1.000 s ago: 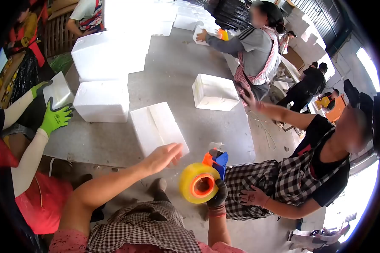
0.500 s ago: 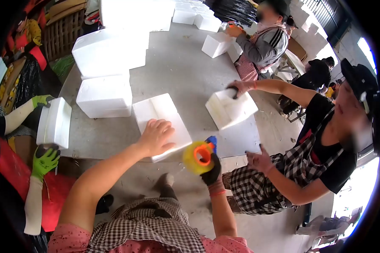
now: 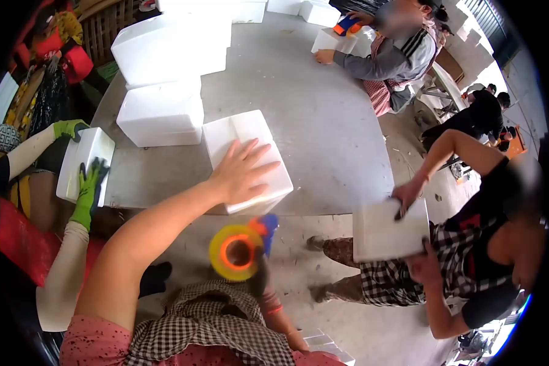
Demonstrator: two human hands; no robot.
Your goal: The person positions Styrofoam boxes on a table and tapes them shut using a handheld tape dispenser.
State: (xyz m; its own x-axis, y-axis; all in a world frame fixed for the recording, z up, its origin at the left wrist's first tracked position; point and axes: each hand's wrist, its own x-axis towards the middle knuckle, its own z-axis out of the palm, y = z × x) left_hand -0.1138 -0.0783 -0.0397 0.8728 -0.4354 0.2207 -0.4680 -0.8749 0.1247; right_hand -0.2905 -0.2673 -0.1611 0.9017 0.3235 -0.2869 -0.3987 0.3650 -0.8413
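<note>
My left hand (image 3: 245, 172), bare with its fingers spread, lies flat on top of a white foam box (image 3: 235, 127) near the front edge of the grey table (image 3: 299, 110). Below that edge, my right hand (image 3: 260, 274), in a dark glove, is closed on a tape dispenser. The dispenser has a large yellow roll (image 3: 216, 251) with an orange core and a blue and orange head (image 3: 266, 230). It hangs in the air just in front of the box, and motion blurs it a little.
A stack of white foam boxes (image 3: 158, 113) stands behind on the left. Green-gloved hands hold a box (image 3: 86, 165) at the left edge. On the right, a person holds a box (image 3: 390, 229) off the table. Another person works at a box (image 3: 332, 41) at the far side.
My left hand has come down onto the box and spread out. The tape dispenser has moved left and lower. The person on the right has taken a box off the table.
</note>
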